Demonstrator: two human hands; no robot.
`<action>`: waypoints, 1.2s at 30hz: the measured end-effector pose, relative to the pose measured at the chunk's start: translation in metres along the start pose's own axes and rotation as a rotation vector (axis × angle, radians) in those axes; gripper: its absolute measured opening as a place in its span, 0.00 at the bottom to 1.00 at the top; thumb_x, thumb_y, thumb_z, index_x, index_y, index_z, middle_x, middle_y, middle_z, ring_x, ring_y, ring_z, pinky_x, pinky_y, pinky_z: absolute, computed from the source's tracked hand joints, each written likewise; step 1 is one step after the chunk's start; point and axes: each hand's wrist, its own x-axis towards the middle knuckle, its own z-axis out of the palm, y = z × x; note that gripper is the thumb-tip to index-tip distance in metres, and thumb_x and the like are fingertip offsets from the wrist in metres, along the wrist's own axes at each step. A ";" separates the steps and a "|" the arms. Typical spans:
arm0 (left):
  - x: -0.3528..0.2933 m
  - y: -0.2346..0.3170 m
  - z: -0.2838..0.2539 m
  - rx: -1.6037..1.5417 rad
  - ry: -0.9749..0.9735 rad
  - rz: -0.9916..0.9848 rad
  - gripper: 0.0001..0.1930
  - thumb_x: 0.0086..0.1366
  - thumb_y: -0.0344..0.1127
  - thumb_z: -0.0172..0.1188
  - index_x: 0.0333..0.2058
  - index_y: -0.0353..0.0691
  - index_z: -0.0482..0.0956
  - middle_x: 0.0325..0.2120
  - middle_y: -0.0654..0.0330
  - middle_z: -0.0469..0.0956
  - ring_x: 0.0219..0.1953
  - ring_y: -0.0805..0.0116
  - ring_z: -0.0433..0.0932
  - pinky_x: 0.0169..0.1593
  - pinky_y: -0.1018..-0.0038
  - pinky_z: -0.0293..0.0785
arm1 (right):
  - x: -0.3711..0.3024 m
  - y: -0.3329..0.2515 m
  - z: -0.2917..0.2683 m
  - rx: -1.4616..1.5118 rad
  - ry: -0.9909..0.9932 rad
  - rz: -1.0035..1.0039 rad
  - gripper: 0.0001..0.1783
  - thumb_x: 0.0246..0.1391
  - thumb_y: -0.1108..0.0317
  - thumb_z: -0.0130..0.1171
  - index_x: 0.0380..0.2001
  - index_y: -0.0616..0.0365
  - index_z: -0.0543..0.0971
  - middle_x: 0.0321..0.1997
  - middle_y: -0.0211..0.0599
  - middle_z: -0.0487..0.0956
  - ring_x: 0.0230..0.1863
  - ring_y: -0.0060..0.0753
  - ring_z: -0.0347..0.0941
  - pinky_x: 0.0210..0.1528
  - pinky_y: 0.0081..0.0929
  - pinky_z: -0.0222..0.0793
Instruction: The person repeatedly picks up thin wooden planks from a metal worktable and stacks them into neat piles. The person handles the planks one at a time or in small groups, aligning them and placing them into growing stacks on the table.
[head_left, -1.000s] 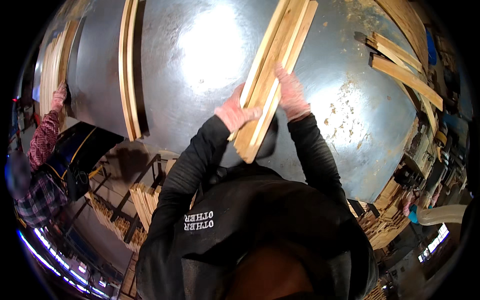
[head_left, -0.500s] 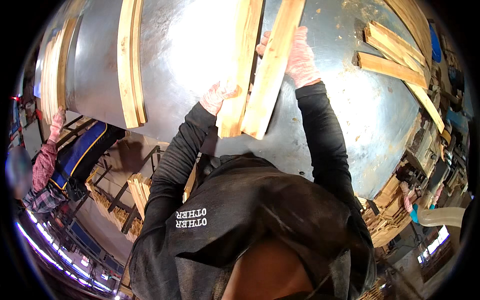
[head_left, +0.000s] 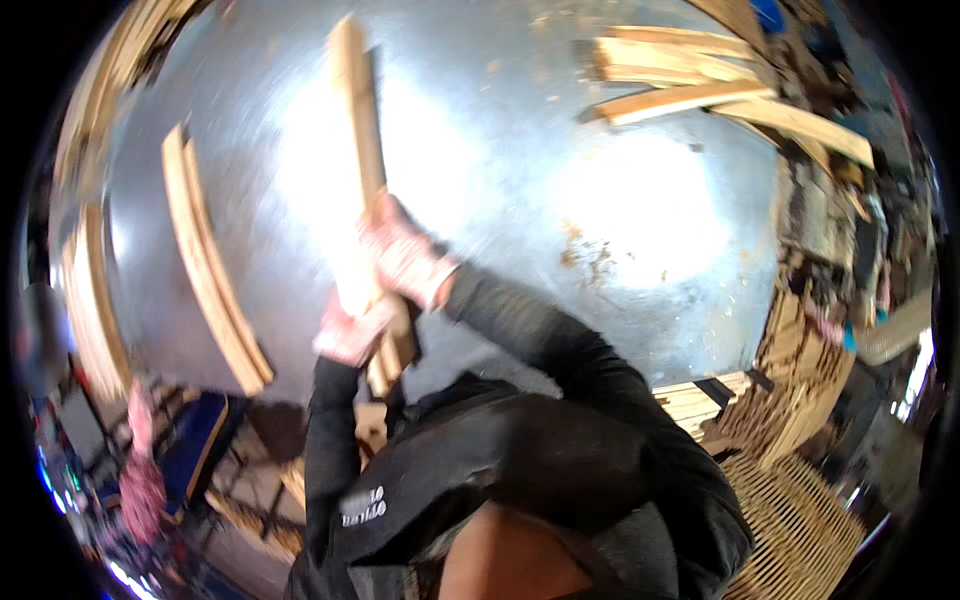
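Pale wooden strips [head_left: 353, 100] lie close together over the grey metal tabletop [head_left: 500, 180], slanting away from my body. My left hand [head_left: 350, 328], in a pinkish glove, is closed around them close to their near end. Just above it my right hand [head_left: 410, 258], gloved alike, is closed over the strips from the right side. Blur and glare hide part of the fingers and the middle of the wood. To the left, a pair of strips [head_left: 215, 260] lies side by side on the tabletop.
A stack of strips [head_left: 92, 300] stands at the left edge, by a co-worker's gloved hand [head_left: 140, 415]. Loose strips [head_left: 680, 95] lie crossed at the far right. Stacked wood [head_left: 790, 390] sits beyond the tabletop's right edge. A hose [head_left: 895, 335] shows farther right.
My hands and the held strips have shifted left as the view turned. Two strips that lay apart are now close together. My right hand has come down nearer to my left.
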 end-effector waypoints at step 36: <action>0.381 0.204 0.329 0.623 -0.572 0.443 0.38 0.50 0.47 0.76 0.55 0.33 0.70 0.41 0.56 0.80 0.45 0.67 0.77 0.51 0.69 0.74 | 0.081 0.010 -0.446 0.372 1.336 -0.264 0.44 0.52 0.58 0.68 0.62 0.71 0.58 0.59 0.52 0.71 0.58 0.44 0.68 0.62 0.32 0.60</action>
